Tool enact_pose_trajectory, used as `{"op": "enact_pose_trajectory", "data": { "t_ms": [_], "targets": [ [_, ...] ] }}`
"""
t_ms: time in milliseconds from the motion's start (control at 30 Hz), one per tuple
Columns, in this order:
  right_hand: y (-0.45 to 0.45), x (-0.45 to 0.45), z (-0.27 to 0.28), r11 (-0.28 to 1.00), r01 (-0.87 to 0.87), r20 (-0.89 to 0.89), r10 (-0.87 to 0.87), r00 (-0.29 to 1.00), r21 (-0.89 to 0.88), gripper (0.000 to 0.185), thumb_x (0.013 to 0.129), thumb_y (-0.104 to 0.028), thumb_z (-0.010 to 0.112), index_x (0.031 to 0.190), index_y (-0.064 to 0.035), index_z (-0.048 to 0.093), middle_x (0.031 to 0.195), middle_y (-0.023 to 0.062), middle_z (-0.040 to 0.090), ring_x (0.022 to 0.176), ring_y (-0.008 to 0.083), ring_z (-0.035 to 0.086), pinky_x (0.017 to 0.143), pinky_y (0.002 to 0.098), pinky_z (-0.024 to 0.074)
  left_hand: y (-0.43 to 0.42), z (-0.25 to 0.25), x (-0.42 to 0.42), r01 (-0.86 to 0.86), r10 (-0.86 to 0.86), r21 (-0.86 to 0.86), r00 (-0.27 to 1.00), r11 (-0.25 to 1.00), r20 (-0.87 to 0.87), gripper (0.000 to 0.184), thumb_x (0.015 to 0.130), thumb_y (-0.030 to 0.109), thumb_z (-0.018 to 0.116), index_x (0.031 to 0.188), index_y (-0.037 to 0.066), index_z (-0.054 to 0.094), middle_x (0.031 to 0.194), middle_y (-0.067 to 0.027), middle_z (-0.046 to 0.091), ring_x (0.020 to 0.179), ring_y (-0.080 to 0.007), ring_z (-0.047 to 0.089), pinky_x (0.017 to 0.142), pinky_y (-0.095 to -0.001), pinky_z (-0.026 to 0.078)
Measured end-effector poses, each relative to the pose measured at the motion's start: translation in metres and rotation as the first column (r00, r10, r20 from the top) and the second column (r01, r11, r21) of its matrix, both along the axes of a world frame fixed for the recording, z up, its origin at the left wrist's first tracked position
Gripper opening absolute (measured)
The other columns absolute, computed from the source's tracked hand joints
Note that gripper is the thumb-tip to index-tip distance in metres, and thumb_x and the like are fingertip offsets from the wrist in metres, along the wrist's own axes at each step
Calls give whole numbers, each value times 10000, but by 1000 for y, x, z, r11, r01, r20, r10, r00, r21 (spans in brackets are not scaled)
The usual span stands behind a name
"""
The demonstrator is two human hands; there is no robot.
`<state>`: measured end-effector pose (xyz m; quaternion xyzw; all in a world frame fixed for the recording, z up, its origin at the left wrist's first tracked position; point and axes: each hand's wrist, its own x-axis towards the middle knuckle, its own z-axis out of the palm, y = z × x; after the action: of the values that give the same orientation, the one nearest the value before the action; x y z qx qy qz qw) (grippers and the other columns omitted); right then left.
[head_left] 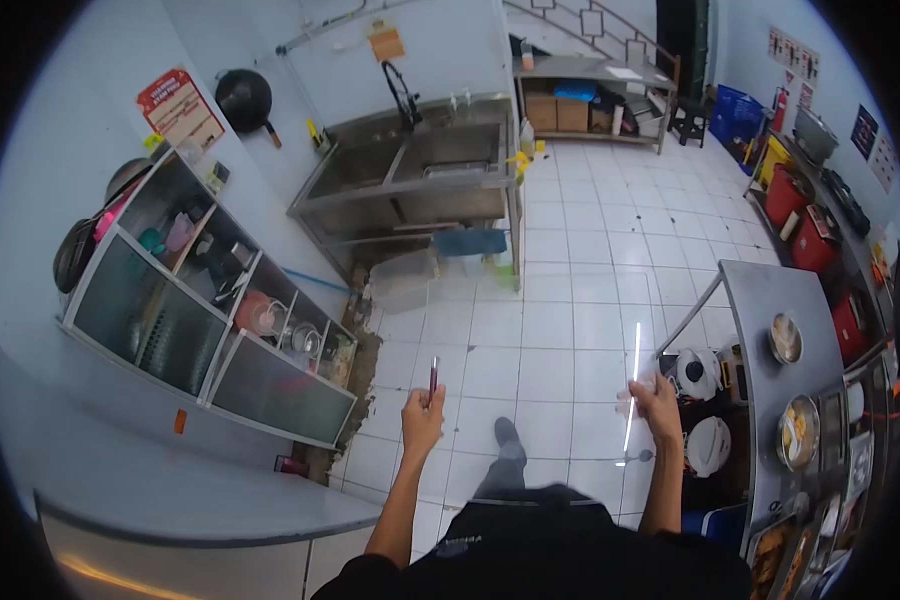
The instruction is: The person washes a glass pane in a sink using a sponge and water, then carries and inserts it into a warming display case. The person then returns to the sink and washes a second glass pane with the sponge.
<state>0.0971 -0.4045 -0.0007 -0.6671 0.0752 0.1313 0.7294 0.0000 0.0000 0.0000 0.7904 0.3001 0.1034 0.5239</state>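
Observation:
My left hand (423, 422) is closed round a slim dark red, pen-like object (434, 374) that points up, its tip light. It is held out over the white tiled floor. To the right, my right hand (655, 405) is raised near the steel table, its fingers pinched together by something clear and hard to make out. A bright streak on the floor lies beside those fingers. The two hands are well apart. One dark shoe (507, 432) shows on the floor between them.
A steel double sink (400, 185) stands ahead, with a clear plastic bin (402, 280) below. Glass-fronted shelving (140, 300) is at the left. On the right, a steel table (755, 300) holds bowls, including one with yellow food (799, 432). A grey counter (200, 540) edges the lower left.

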Motion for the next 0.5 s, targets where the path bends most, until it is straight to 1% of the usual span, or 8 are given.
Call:
{"op": "enact_pose_trajectory", "data": {
  "t_ms": [67,100,167,267,300,367,467,500],
  "targets": [
    [10,1,15,1000,-28,-24,28,999,-2,247,918,-173,676,1056,3,572,862,200,708,658,286,731,512,320,582,5,18,-11,-13,15,47,999,999,-35,435,933,405,688,908,-12,567,651,-61,579,503,-122,563,393,-292,488],
    [42,131,29,991,-48,-14,47,999,-128,242,923,-182,670,1043,4,572,867,196,708,644,273,727,514,317,575,34,-18,123,-29,31,-72,999,997,21,443,933,411,686,908,-15,568,648,-60,576,506,-122,565,394,-291,485],
    [84,184,29,986,-72,-45,66,997,-151,242,931,-191,663,1040,5,571,853,182,706,642,263,726,517,312,568,71,-15,164,-66,63,-95,998,993,-27,458,933,425,681,908,-19,572,641,-57,569,512,-122,569,395,-290,479],
    [147,252,26,991,-75,-29,72,997,-108,246,941,-205,653,1035,6,570,827,165,700,645,259,728,512,298,561,134,-2,224,-45,45,-62,999,997,2,481,933,449,672,909,-21,579,646,-66,583,522,-127,579,398,-290,476],
    [163,277,22,990,-81,-63,75,995,-115,253,943,-213,652,1034,8,570,826,164,698,644,257,728,515,297,562,151,-4,249,-47,45,-52,998,998,-40,488,934,455,669,914,-25,581,646,-69,587,518,-131,579,401,-292,477],
    [193,329,15,985,-102,-121,85,989,-137,268,946,-228,650,1032,12,569,825,161,694,642,252,726,519,294,563,180,-12,295,-58,54,-40,992,998,-115,503,936,465,662,925,-32,586,645,-75,593,512,-137,580,407,-295,479],
    [245,418,-5,979,-137,-92,124,988,-153,305,957,-265,649,1024,23,572,835,154,687,637,236,721,509,278,563,233,-38,368,-102,95,-46,986,994,-135,494,941,458,658,921,-30,588,641,-76,597,503,-148,581,402,-295,467],
    [263,442,-17,977,-150,-94,137,986,-151,318,960,-279,650,1023,23,575,829,145,684,632,227,718,501,271,562,254,-51,389,-100,97,-31,990,994,-100,492,942,458,657,916,-29,589,638,-75,597,496,-150,579,399,-298,463]
  ]
}}
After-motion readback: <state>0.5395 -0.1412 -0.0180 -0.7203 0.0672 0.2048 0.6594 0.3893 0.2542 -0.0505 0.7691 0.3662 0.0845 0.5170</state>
